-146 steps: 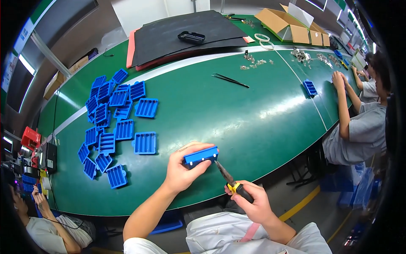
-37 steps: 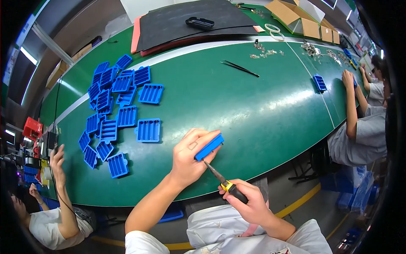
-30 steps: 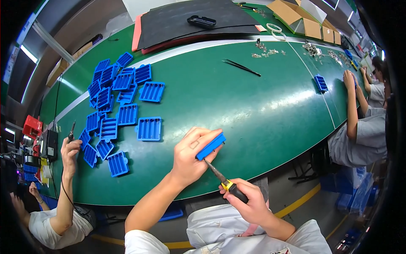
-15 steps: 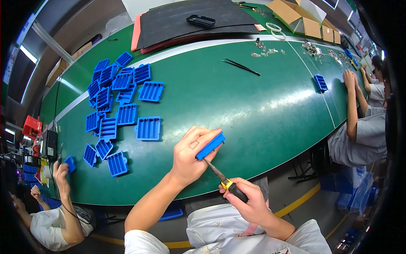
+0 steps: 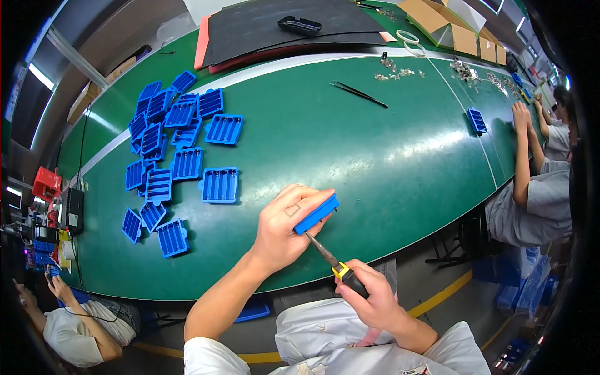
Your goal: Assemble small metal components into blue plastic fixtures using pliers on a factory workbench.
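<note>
My left hand (image 5: 279, 228) grips a blue plastic battery holder (image 5: 317, 214), tilted on edge above the green table. In my right hand (image 5: 373, 294) are needle-nose pliers (image 5: 345, 275) with black and yellow handles. Their tapered metal tip meets the lower near end of the holder, close to my left fingers; what the jaws pinch there is too small to tell. More blue slotted battery holders (image 5: 220, 185) lie in a loose heap to the left of my left hand, several of them overlapping.
Black tweezers (image 5: 360, 94) lie beyond my hands, with small metal parts (image 5: 400, 74) farther back. Dark sheets (image 5: 262, 39) bear a black tray (image 5: 300, 26). Cardboard boxes (image 5: 440, 28) stand back right. Co-workers sit at both sides; one battery holder (image 5: 477, 121) lies near the right one.
My hands, with the holder and pliers, have shifted slightly right in the picture. The left co-worker's raised hand has come down, and the blue holder near it has left that spot on the table.
</note>
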Action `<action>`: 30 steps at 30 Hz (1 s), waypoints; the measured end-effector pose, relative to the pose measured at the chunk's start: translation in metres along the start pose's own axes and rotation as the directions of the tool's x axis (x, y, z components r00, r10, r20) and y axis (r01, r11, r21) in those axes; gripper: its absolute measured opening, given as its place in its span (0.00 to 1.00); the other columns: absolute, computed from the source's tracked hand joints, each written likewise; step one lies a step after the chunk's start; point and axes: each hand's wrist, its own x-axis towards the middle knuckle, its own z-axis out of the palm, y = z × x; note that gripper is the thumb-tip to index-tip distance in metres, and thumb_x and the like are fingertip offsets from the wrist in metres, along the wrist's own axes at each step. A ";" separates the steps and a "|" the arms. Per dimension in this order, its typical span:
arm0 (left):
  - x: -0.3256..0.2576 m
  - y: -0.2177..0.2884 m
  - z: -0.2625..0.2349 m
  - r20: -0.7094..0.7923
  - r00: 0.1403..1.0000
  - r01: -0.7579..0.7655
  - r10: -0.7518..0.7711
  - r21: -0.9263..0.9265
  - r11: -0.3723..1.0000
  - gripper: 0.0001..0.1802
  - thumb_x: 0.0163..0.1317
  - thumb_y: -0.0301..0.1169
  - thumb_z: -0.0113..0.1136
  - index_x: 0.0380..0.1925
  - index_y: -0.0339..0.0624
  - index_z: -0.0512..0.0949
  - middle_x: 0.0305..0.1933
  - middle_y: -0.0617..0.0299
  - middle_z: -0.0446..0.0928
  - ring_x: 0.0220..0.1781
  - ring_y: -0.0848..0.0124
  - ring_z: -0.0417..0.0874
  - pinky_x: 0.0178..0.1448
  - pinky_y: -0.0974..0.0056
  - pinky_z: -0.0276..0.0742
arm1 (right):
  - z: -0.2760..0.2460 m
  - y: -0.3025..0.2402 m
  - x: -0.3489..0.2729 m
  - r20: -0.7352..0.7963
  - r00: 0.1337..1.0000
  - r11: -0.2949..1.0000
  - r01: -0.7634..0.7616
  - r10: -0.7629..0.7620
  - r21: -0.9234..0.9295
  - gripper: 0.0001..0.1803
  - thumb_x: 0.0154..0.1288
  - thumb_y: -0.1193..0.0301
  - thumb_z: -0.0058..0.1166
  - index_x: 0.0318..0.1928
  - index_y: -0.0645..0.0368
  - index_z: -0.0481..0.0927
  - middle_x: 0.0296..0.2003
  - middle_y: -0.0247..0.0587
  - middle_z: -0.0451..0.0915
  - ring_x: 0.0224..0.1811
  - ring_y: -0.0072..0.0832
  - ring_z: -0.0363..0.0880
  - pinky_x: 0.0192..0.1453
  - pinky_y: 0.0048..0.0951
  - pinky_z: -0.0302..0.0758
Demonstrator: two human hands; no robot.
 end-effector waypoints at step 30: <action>0.006 -0.011 -0.021 0.145 0.768 0.553 -0.624 -0.642 0.531 0.24 0.46 0.17 0.73 0.44 0.36 0.75 0.37 0.65 0.74 0.41 0.76 0.78 0.48 0.69 0.77 | -0.014 0.013 -0.007 0.007 0.972 0.774 -0.190 0.233 0.604 0.08 0.69 0.77 0.48 0.43 0.70 0.77 0.50 0.51 0.78 0.49 0.29 0.78 0.56 0.32 0.76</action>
